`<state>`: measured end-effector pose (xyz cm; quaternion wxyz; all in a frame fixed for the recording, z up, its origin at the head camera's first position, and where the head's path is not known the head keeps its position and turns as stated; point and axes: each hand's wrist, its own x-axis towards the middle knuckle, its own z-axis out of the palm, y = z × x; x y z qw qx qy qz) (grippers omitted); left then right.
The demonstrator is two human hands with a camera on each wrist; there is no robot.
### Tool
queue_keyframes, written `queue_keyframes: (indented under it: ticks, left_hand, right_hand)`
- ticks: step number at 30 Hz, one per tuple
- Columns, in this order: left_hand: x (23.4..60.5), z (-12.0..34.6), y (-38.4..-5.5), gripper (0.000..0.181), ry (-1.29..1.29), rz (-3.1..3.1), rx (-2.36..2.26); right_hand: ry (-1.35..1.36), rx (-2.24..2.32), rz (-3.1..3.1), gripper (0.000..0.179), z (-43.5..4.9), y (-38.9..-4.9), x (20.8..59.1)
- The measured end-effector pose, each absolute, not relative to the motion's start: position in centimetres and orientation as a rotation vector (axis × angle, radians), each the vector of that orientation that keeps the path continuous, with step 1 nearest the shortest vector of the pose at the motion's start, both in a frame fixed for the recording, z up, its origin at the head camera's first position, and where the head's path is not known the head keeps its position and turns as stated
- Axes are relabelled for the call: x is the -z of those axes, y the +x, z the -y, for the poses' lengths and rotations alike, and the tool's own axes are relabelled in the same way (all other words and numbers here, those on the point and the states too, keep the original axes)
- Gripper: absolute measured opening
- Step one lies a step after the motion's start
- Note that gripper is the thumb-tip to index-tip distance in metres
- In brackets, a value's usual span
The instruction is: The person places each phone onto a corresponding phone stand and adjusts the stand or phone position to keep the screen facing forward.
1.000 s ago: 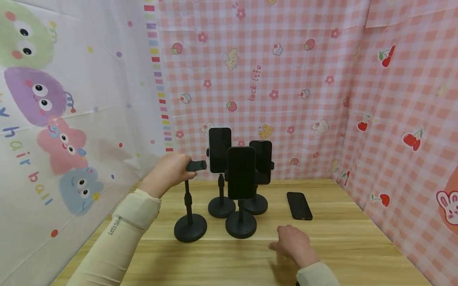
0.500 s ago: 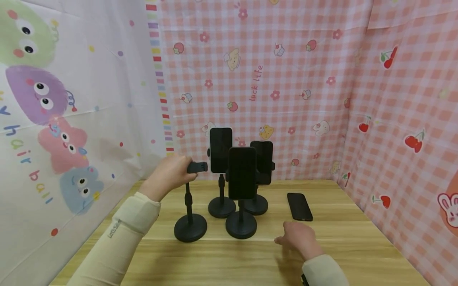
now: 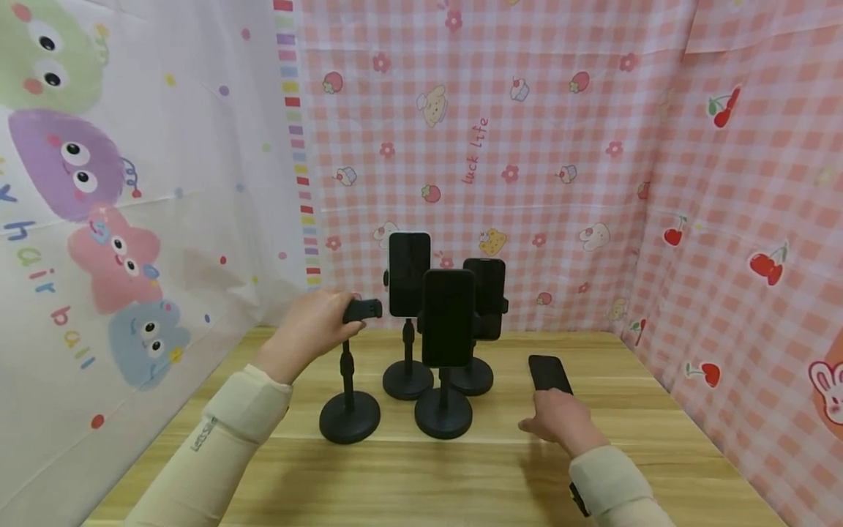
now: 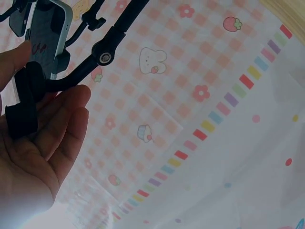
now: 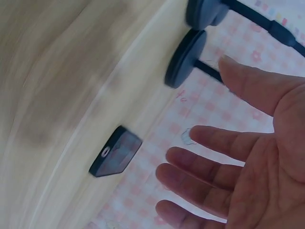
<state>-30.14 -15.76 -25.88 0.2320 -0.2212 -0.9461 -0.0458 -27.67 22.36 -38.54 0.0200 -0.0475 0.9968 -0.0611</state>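
My left hand (image 3: 308,328) grips the clamp (image 3: 366,309) at the top of a black phone stand (image 3: 349,419), which stands upright at the left with no phone in it. In the left wrist view, thumb and fingers lie on either side of the clamp (image 4: 21,120). A black phone (image 3: 549,372) lies flat on the table at the right. My right hand (image 3: 565,421) is over its near end, hiding that part in the head view. In the right wrist view, this hand (image 5: 257,162) has its fingers spread and apart from the phone (image 5: 121,155).
Three more black stands hold upright phones close together: a white-edged one (image 3: 410,274) at back left, one in front (image 3: 448,318), and one (image 3: 489,293) partly behind it. Patterned cloth walls (image 3: 500,132) enclose the wooden table (image 3: 421,476) at the back and sides.
My right hand has moved right and forward, from beside the front stand to the near end of the lying phone. The left hand keeps its grip on the clamp.
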Motion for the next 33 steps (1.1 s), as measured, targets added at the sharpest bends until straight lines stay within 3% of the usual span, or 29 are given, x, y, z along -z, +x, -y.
queue_keyframes:
  ticks: [9,19,33]
  left_hand:
    - [27.2,16.5,-30.1,0.040,-0.628,2.459,0.138]
    - [28.3,17.1,-29.6,0.061,-0.624,2.313,0.172]
    - [29.0,18.2,-29.4,0.057,-0.619,2.207,0.204]
  right_hand:
    - [-0.205,0.188,-3.218,0.052,-24.9,-29.8,39.7]
    - [-0.039,0.286,-3.262,0.061,-27.2,-32.9,41.4]
    - [0.086,0.378,-3.201,0.052,-28.7,-35.3,42.6]
